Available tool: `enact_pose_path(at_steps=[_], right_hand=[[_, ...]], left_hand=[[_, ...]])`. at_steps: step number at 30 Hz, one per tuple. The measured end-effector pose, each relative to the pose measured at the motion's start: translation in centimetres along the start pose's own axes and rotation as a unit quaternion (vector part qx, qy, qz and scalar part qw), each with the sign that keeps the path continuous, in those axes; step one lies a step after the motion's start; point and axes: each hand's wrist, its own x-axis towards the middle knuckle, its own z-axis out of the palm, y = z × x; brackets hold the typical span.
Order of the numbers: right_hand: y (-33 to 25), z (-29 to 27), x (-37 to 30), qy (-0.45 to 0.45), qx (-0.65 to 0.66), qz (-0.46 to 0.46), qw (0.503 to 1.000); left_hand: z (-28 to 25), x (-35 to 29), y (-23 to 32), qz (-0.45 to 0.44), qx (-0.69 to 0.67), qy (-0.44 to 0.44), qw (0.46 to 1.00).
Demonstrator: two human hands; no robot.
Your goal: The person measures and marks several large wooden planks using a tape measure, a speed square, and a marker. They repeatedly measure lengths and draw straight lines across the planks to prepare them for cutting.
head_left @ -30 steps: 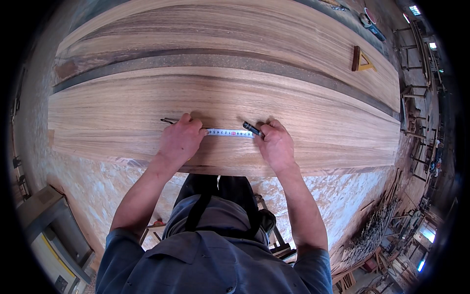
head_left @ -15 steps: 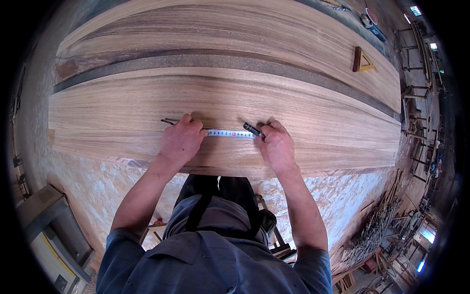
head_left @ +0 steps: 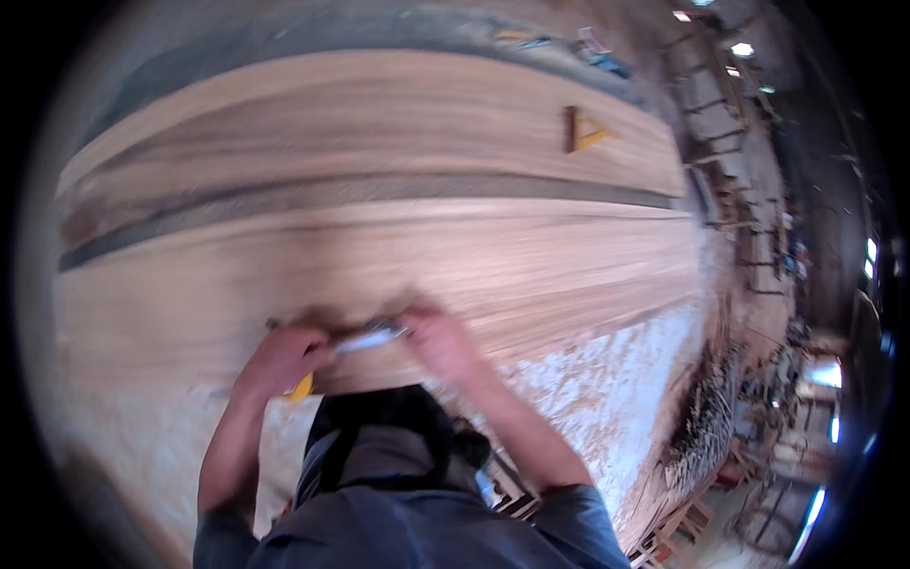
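My left hand [head_left: 282,360] is closed on a tape measure, and its yellow case [head_left: 303,387] shows below the fingers near the board's front edge. A short white length of tape blade [head_left: 368,339] spans the gap to my right hand [head_left: 438,343]. The right hand's fingers are closed at the blade's other end, with a dark pen-like thing [head_left: 384,323] sticking out of them, smeared by motion. Both hands are over the near wooden board [head_left: 531,256]. A small dark tip pokes out above the left hand; its kind is unclear.
A second wooden board [head_left: 379,114] lies beyond a dark gap [head_left: 445,187]. On it rests a yellow try square with a brown stock [head_left: 588,131]. Past it, a blurred blue power tool [head_left: 607,63] lies on the dark surface. Thin sticks [head_left: 706,417] are piled at the right.
My view has swung, so the boards sit further left. Both hands have come back toward my body and closer together. The exposed blade is shorter, and the yellow case now shows.
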Motion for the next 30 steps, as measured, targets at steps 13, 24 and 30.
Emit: enact_pose_path(at_steps=[13,24,30], right_hand=[[10.1,-12.9,8.1,0.204,0.012,0.143,0.968],[26.6,-25.9,17.5,0.220,-0.171,0.350,0.894],[33.9,-25.8,20.5,0.131,-0.211,0.345,0.905]], left_hand=[[2.3,-1.5,-3.8,-0.179,-0.312,0.185,0.915],[-4.1,0.0,-14.4,-0.177,-0.010,0.463,0.868],[-6.4,0.3,-11.4,-0.255,0.178,0.473,0.824]])
